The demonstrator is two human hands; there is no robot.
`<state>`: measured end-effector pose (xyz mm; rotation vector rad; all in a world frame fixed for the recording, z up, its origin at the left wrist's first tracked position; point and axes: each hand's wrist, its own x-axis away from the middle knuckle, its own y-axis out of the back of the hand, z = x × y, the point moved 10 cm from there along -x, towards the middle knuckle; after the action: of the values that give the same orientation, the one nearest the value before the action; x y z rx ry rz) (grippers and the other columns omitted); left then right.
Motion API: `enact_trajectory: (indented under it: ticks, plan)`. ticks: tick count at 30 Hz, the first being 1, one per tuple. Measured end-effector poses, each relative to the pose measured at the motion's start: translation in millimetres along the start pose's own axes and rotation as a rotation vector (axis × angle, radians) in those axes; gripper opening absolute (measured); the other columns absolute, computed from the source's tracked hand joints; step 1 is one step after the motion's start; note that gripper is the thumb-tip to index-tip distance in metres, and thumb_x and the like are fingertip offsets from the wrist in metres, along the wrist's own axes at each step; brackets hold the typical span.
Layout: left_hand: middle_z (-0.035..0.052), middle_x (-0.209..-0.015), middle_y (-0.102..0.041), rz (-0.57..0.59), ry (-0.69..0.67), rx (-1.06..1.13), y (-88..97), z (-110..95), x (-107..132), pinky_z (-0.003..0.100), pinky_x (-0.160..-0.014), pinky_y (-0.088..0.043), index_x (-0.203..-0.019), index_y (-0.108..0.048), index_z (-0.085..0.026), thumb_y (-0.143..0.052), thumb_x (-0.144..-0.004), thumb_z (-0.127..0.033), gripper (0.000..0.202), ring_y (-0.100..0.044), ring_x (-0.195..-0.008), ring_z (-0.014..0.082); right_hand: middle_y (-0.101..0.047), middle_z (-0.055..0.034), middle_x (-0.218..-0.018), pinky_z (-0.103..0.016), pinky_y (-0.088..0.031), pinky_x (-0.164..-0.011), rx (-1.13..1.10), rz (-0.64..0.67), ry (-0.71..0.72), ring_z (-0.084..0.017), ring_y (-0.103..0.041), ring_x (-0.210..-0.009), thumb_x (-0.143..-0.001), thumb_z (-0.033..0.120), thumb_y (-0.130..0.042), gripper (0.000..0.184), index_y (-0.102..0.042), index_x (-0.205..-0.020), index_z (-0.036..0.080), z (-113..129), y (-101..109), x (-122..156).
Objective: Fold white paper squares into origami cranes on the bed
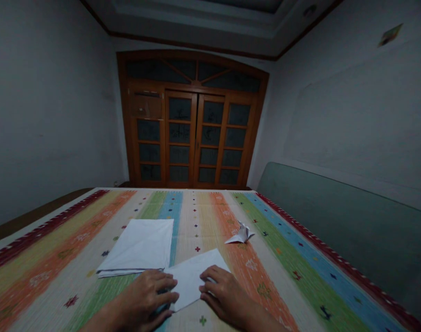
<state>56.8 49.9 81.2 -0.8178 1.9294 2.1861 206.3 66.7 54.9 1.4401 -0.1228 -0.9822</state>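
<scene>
A white sheet of paper (193,275), folded to a triangle-like shape, lies on the striped cloth near the front edge. My left hand (146,297) rests on its left corner with fingers curled and pressed down. My right hand (224,294) presses on its right side, fingers bent onto the paper. A stack of white paper sheets (139,246) lies just beyond my left hand. A small folded paper figure (241,234) stands further back on the right.
The surface is covered by a striped multicolour cloth (283,258). A dark green panel (342,221) runs along its right side by the wall. Wooden glazed doors (193,138) stand at the far end of the room.
</scene>
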Motion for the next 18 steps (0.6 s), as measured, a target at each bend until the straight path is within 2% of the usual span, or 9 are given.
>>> enact_trajectory:
  ticks: [5,8,10,12,15,18]
  plan:
    - [0.0073,-0.098,-0.078,-0.075,0.036,0.033,6.4,-5,-10,0.037,-0.080,-0.060,-0.103,-0.067,-0.023,-0.054,-0.090,-0.015,0.020,-0.075,-0.090,0.0246,-0.071,-0.0077,-0.106,-0.033,-0.052,-0.084,-0.013,0.006,0.004,-0.022,-0.064,-0.098,-0.095,0.018,-0.058,0.009,-0.066,-0.100,0.021,1,1,0]
    - [0.0066,-0.083,-0.076,-0.144,0.137,0.065,8.2,1,-15,0.031,-0.069,-0.059,-0.097,-0.067,-0.021,-0.049,-0.095,-0.015,0.019,-0.074,-0.075,0.0211,-0.071,-0.0088,-0.108,-0.036,-0.052,-0.084,-0.017,0.025,-0.003,-0.025,-0.063,-0.098,-0.089,0.025,-0.067,0.009,-0.065,-0.097,0.020,1,-1,0]
    - [0.0057,-0.080,-0.075,-0.151,0.223,0.083,2.7,8,-15,0.030,-0.066,-0.058,-0.095,-0.066,-0.021,-0.047,-0.098,-0.017,0.020,-0.072,-0.070,0.0201,-0.070,-0.0090,-0.109,-0.037,-0.052,-0.084,-0.024,0.037,-0.017,-0.026,-0.063,-0.099,-0.084,0.033,-0.074,0.018,-0.065,-0.094,0.021,1,-2,1]
    - [0.0043,-0.079,-0.075,-0.123,0.299,0.118,-7.7,16,-13,0.029,-0.065,-0.058,-0.093,-0.066,-0.022,-0.046,-0.100,-0.020,0.021,-0.072,-0.068,0.0195,-0.071,-0.0080,-0.108,-0.037,-0.051,-0.084,-0.026,0.032,-0.035,-0.026,-0.063,-0.099,-0.086,0.035,-0.073,0.016,-0.066,-0.091,0.021,0,-2,0]
    - [0.0037,-0.084,-0.078,-0.117,0.379,0.194,-19.7,28,-7,0.030,-0.069,-0.060,-0.104,-0.065,-0.024,-0.046,-0.102,-0.024,0.020,-0.076,-0.074,0.0207,-0.072,-0.0069,-0.105,-0.034,-0.051,-0.084,-0.036,-0.001,-0.041,-0.023,-0.064,-0.098,-0.094,0.027,-0.062,0.008,-0.067,-0.091,0.022,-1,0,0]
    - [0.0059,-0.105,-0.079,-0.175,0.445,0.252,-22.4,41,1,0.032,-0.079,-0.061,-0.129,-0.056,-0.026,-0.051,-0.099,-0.024,0.030,-0.077,-0.088,0.0225,-0.073,-0.0081,-0.103,-0.033,-0.052,-0.084,-0.065,-0.041,-0.055,-0.022,-0.065,-0.096,-0.095,0.023,-0.059,0.010,-0.068,-0.092,0.021,-4,2,0]
